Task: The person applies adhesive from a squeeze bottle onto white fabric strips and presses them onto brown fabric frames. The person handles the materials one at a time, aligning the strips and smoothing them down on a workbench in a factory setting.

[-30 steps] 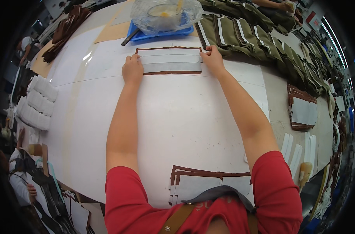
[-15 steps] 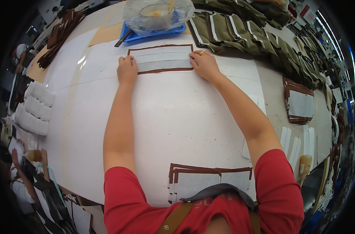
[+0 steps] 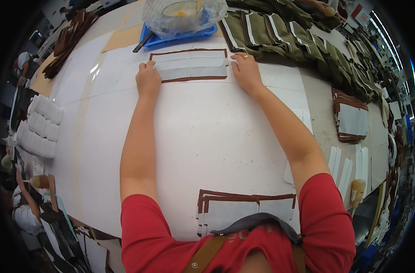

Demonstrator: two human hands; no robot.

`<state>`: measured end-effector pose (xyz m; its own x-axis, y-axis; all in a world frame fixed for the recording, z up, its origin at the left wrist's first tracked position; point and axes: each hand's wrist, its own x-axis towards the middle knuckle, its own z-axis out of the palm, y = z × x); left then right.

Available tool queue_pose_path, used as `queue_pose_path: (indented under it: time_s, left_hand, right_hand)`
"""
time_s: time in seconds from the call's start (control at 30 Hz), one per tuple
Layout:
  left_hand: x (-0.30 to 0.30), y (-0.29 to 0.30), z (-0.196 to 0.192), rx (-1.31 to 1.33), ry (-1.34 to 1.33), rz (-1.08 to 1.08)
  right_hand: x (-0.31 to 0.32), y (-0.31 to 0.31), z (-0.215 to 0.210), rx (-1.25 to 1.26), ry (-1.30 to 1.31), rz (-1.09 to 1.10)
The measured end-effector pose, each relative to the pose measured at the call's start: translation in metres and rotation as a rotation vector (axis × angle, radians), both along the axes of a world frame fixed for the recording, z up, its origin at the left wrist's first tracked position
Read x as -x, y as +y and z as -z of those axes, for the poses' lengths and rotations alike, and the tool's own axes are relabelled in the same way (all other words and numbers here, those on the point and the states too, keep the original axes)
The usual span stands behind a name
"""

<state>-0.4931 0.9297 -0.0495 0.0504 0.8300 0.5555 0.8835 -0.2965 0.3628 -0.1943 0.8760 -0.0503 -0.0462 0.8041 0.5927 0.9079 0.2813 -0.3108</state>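
A flat rectangular panel (image 3: 171, 73) with brown edges and a pale grey face lies on the white table. One long white strip (image 3: 203, 63) runs across its middle. At the panel's left end, the fingers of my left hand (image 3: 148, 79) are closed on the edge. Just off the right end is my right hand (image 3: 247, 73), its thumb and forefinger a little apart and nothing visible in them. A ring is on one of its fingers.
Beyond the panel stands a blue tray (image 3: 182, 40) with a plastic-covered bowl (image 3: 178, 13). Olive fabric pieces (image 3: 266, 34) lie at far right. Brown-edged panels (image 3: 230, 207) are stacked near me, others (image 3: 353, 119) at right, beside white strips (image 3: 346, 170) and a glue bottle (image 3: 357, 193).
My right hand has let go of the panel's right end and moved slightly right. The panel has shifted slightly away from me. My left hand stays at its left end.
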Motion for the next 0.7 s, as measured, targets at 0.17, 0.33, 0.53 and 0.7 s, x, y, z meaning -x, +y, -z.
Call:
queue_pose_path:
  time_s: [0.17, 0.33, 0.53, 0.7]
  left_hand:
    - [0.002, 0.004, 0.005, -0.061, 0.04, 0.001]
    - [0.002, 0.003, 0.004, -0.049, 0.034, 0.006]
    - [0.003, 0.002, 0.003, -0.056, 0.001, 0.02]
    - [-0.005, -0.002, -0.003, 0.045, -0.082, -0.01]
  right_hand:
    - [-0.029, 0.004, -0.004, 0.063, 0.065, 0.096]
    - [-0.032, 0.018, -0.006, 0.149, 0.002, 0.067]
    - [-0.024, 0.029, -0.011, 0.185, -0.086, 0.172]
    - [-0.028, 0.017, -0.01, 0.185, -0.109, 0.07]
